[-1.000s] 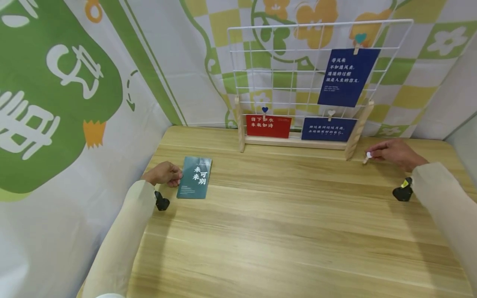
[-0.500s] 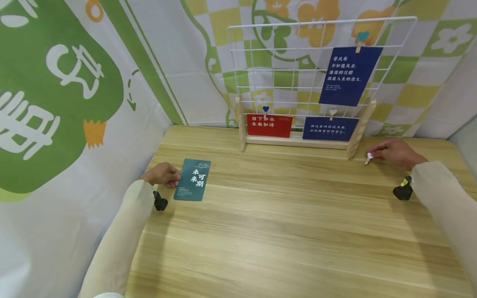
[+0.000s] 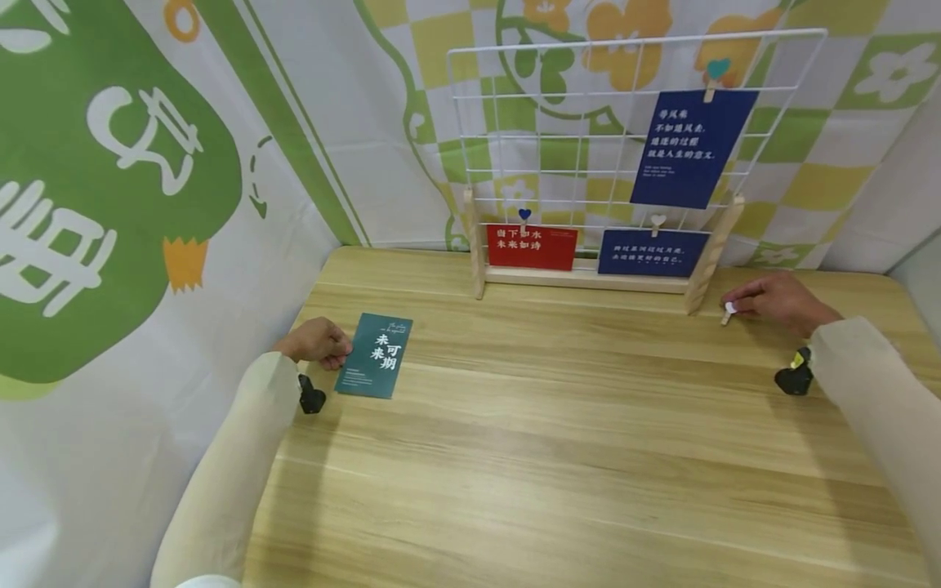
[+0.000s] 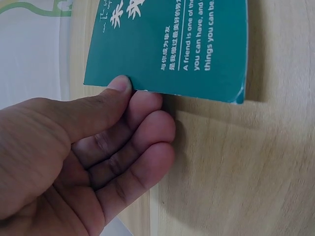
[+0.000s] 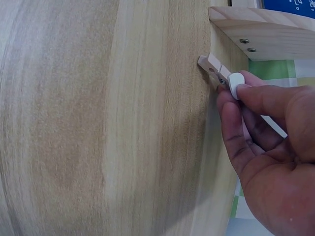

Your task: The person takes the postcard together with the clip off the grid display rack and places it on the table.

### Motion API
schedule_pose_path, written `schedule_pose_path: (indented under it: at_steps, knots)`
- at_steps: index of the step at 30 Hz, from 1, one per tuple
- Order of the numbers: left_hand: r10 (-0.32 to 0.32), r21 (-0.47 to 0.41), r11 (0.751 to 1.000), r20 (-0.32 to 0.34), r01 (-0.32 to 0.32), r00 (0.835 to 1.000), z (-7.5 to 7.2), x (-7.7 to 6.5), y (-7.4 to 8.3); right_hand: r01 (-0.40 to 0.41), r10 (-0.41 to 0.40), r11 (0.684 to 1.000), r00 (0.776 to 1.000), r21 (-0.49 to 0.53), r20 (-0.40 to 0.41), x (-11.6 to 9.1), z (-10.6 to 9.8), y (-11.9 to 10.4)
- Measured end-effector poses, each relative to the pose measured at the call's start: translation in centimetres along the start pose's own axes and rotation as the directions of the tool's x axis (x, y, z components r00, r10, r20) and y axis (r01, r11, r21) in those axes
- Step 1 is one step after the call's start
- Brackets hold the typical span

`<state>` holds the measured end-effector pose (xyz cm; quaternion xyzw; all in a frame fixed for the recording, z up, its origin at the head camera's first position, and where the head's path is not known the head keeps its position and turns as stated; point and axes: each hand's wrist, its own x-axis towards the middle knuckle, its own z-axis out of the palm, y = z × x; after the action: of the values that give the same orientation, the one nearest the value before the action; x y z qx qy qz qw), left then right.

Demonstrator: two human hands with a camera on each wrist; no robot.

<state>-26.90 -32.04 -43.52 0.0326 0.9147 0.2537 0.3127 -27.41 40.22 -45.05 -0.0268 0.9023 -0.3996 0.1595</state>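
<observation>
My left hand (image 3: 321,341) pinches the left edge of a teal green card (image 3: 375,356) with white lettering, at the table's left side. The left wrist view shows the thumb on top of the card (image 4: 172,49) and the fingers curled under its edge. Over at the right, beside the rack's foot, my right hand (image 3: 782,302) holds a small wooden clothespin (image 3: 726,314) with a white ornament. Thumb and forefinger pinch the clothespin (image 5: 214,65) at its white end, and its wooden tip points away from the hand.
A white wire grid rack (image 3: 581,155) on wooden feet stands at the back. Heart clothespins hold a tall blue card (image 3: 691,151), a red card (image 3: 531,247) and a small blue card (image 3: 650,252) on it. A printed cloth (image 3: 382,163) hangs behind the wooden table (image 3: 544,457).
The left hand has shifted slightly left with the teal card, which has tilted a little. My right hand stays nearly in place with the clothespin.
</observation>
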Motion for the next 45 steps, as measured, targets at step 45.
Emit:
schedule_pose_path:
  at_steps: [45]
  knots:
    - [-0.113,0.2,0.976,0.107,0.09,0.988,-2.1,0.8,0.7,0.035,-0.053,0.965,0.997,-0.261,-0.062,0.1,0.5,0.2]
